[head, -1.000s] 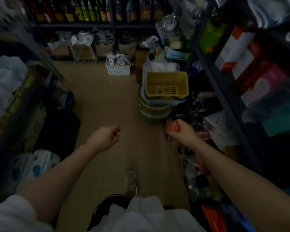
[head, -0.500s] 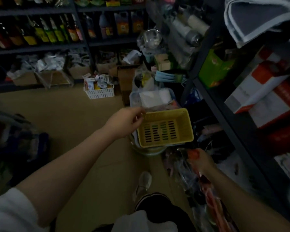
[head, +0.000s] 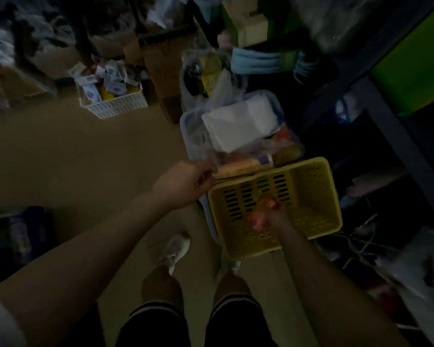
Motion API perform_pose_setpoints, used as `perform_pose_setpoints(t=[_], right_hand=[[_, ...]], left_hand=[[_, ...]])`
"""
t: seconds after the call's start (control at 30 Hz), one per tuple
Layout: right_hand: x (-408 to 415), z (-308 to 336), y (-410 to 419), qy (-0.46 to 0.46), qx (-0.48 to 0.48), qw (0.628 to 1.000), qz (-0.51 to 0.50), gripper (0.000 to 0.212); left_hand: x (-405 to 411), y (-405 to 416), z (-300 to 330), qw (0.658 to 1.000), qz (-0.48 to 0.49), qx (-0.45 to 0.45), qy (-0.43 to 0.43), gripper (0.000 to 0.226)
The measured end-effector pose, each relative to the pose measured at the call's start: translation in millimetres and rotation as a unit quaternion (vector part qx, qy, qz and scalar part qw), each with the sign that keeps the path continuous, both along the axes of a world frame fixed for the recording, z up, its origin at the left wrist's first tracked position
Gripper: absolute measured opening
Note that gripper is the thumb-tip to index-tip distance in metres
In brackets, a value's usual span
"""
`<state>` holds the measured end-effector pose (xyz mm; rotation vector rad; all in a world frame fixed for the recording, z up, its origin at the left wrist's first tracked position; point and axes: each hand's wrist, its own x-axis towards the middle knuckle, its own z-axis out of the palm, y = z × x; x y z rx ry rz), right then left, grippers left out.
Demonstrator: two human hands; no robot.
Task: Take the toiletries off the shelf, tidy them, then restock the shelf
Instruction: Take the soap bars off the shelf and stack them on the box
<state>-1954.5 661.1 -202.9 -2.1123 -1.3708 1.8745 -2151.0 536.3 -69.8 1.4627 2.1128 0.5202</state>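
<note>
2 hands share the job: left hand [head: 186, 182] grips the yellow basket [head: 311, 186] rim to steady it, while right hand [head: 273, 216], fingers curled round a red toiletry [head: 261, 216], lowers inside.

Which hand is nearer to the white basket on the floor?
Left. The left hand is at the yellow basket's far-left corner, closer to the white basket; the right hand is inside the yellow basket.

Tan floor [head: 73, 159]: white slotted basket [head: 115, 106] near far edge; cardboard boxes [head: 166, 78] beside it; stacked tubs right.
</note>
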Motion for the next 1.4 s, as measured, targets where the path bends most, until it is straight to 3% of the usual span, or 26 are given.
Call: perform_pose_setpoints(t=[0.1,0.2,0.37,0.5,0.63,0.8,1.07,1.27,1.4], right_hand=[[-15,-30,-14,-0.04,-0.027,0.999,-0.011,0.029],[-18,-42,-26,-0.066,-0.035,0.995,0.07,0.032],[-16,-13,-35,-0.172,0.155,0.967,0.109,0.033],[6,50,-53,-0.098,0.196,0.969,0.115,0.029],[52,123,-82,-0.064,0.207,0.975,0.05,0.025],[138,177,-150,-0.107,0.206,0.966,-0.113,0.018],[271,177,-335,-0.223,0.145,0.905,-0.331,0.022],[358,185,-480,-0.237,0.097,0.833,-0.49,0.022],[407,202,-546,-0.228,0.101,0.772,-0.584,0.021]], left_hand=[[-20,7,-27,0.999,-0.048,0.016,-0.016,0.018],[-31,7,-43,0.995,-0.091,0.011,-0.029,0.016],[-37,10,-29,0.986,-0.161,-0.013,-0.034,0.016],[-37,14,3,0.973,-0.223,-0.044,-0.042,0.023],[-13,29,47,0.949,-0.309,-0.046,-0.039,0.026],[66,55,87,0.89,-0.454,-0.021,0.016,0.026],[274,20,104,0.759,-0.648,0.04,0.039,0.023],[441,-72,103,0.619,-0.777,0.102,0.046,0.026],[530,-116,103,0.56,-0.82,0.098,0.068,0.026]])
